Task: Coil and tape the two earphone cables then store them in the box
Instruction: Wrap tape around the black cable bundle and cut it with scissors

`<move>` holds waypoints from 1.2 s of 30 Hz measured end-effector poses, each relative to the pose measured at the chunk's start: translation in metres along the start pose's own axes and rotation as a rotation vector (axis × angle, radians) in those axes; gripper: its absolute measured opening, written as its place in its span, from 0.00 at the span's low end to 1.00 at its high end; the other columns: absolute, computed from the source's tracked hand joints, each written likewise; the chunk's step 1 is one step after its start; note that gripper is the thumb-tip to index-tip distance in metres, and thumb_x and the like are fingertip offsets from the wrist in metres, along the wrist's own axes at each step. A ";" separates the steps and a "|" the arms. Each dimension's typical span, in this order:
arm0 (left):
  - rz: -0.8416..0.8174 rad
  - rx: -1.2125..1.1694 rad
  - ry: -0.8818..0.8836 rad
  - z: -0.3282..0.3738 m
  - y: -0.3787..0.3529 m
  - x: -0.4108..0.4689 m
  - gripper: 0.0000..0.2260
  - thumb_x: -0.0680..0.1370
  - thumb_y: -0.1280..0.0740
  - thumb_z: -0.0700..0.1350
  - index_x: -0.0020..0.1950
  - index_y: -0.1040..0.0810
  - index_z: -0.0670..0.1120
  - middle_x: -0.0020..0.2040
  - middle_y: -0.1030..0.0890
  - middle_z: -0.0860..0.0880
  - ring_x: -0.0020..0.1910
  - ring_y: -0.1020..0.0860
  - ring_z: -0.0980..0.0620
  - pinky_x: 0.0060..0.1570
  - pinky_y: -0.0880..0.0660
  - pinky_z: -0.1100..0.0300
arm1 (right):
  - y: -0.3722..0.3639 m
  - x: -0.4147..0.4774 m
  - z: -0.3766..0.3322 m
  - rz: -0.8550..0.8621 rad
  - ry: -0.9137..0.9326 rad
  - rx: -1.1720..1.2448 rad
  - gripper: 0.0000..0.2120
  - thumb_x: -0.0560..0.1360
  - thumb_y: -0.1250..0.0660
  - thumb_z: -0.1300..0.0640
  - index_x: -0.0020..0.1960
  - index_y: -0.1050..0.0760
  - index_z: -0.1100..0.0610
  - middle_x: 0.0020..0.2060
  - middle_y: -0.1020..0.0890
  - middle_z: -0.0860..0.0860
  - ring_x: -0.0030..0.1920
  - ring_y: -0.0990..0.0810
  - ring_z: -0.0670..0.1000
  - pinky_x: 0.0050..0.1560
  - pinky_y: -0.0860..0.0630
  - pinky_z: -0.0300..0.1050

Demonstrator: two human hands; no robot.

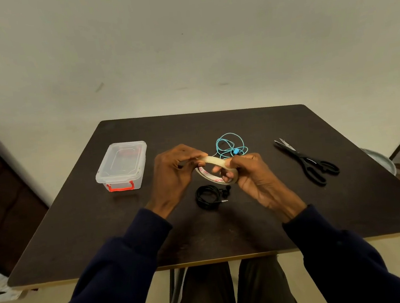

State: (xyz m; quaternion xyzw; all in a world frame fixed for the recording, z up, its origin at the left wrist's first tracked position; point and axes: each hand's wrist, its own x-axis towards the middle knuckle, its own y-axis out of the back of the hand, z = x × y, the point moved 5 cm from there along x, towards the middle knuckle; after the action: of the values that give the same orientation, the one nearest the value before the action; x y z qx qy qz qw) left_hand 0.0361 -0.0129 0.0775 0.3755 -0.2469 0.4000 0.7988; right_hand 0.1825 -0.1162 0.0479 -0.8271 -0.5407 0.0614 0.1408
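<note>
Starting nearest the person, two dark sleeves reach forward over the worktop [203, 235]. Both end at the tape roll [214, 160], which is held up off the surface.

Just on the near side of the roll, and below it, the black earphone cable [208, 196] lies flat on the worktop in a tight coil. Its plug sticks out toward the right. I cannot make out any tape on it.

The left grip [173, 169] pinches the roll's upper rim, fingertips bunched as if picking for the loose end. The right grip [248, 173] grasps the roll's other side, with fingers hooked through the core and the thumb over the outer band. Neither grip is free.

The roll stands on edge with its open face turned toward the person, so a pulled strip would probably run leftward, away from the right grip. The black coil sits between the two wrists, slightly nearer the right one. Once a strip is cut, the move to it should be a short drop toward the person.

Beyond the roll, the blue earphone cable [230, 145] sprawls in loose, uneven loops and has yet to be wound. Well to the left of the roll, the clear box [112, 181] has its lid on and its red latch facing the person. Well to the right, the black scissors [307, 161] lie with their tips pointing away.
</note>
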 end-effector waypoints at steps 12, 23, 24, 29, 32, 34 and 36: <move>0.034 -0.040 0.000 -0.004 -0.006 -0.007 0.06 0.77 0.27 0.38 0.53 0.14 0.43 0.48 0.15 0.51 0.46 0.17 0.56 0.48 0.22 0.65 | 0.001 0.001 0.001 0.113 0.014 -0.083 0.12 0.64 0.37 0.63 0.24 0.23 0.62 0.32 0.18 0.63 0.24 0.30 0.47 0.30 0.28 0.40; 0.047 -0.130 0.087 -0.018 -0.014 -0.007 0.07 0.76 0.27 0.38 0.52 0.14 0.45 0.48 0.15 0.53 0.47 0.17 0.56 0.50 0.19 0.56 | 0.001 0.001 0.008 0.114 0.026 -0.130 0.13 0.59 0.40 0.66 0.31 0.17 0.64 0.34 0.18 0.62 0.29 0.29 0.49 0.34 0.28 0.40; 0.055 -0.147 0.120 -0.021 -0.013 -0.007 0.07 0.76 0.26 0.37 0.52 0.13 0.43 0.48 0.14 0.51 0.48 0.16 0.54 0.51 0.18 0.53 | 0.000 0.000 0.008 0.041 0.014 -0.081 0.14 0.62 0.41 0.66 0.37 0.16 0.66 0.38 0.17 0.62 0.30 0.28 0.48 0.36 0.27 0.40; 0.079 -0.337 0.346 -0.036 -0.009 -0.010 0.11 0.76 0.27 0.37 0.57 0.16 0.39 0.54 0.15 0.44 0.55 0.16 0.47 0.56 0.19 0.42 | 0.005 -0.009 0.002 -0.133 0.029 -0.124 0.18 0.71 0.40 0.75 0.55 0.18 0.64 0.42 0.16 0.61 0.45 0.17 0.53 0.51 0.21 0.44; 0.104 -0.276 0.284 -0.027 -0.010 -0.013 0.13 0.77 0.28 0.39 0.61 0.17 0.40 0.59 0.16 0.46 0.59 0.18 0.53 0.59 0.20 0.54 | 0.004 -0.011 0.002 -0.128 0.094 -0.262 0.18 0.74 0.35 0.75 0.56 0.18 0.57 0.47 0.13 0.57 0.50 0.15 0.53 0.53 0.19 0.43; 0.126 -0.269 0.223 -0.019 -0.012 -0.015 0.13 0.77 0.28 0.40 0.61 0.17 0.42 0.61 0.18 0.47 0.61 0.19 0.54 0.56 0.21 0.62 | 0.001 -0.012 0.001 -0.112 0.142 -0.337 0.16 0.75 0.32 0.71 0.57 0.19 0.55 0.48 0.13 0.56 0.51 0.14 0.53 0.52 0.19 0.41; 0.124 -0.266 0.169 -0.012 -0.016 -0.018 0.12 0.76 0.26 0.41 0.60 0.16 0.46 0.60 0.18 0.48 0.60 0.19 0.52 0.56 0.21 0.63 | -0.002 -0.012 -0.001 -0.091 0.179 -0.376 0.15 0.76 0.32 0.70 0.59 0.19 0.57 0.47 0.13 0.55 0.51 0.14 0.51 0.50 0.20 0.38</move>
State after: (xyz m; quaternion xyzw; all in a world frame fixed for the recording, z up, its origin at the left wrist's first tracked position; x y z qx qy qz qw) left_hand 0.0404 -0.0177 0.0511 0.2153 -0.2522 0.4426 0.8331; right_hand 0.1764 -0.1265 0.0492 -0.8157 -0.5647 -0.1206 0.0338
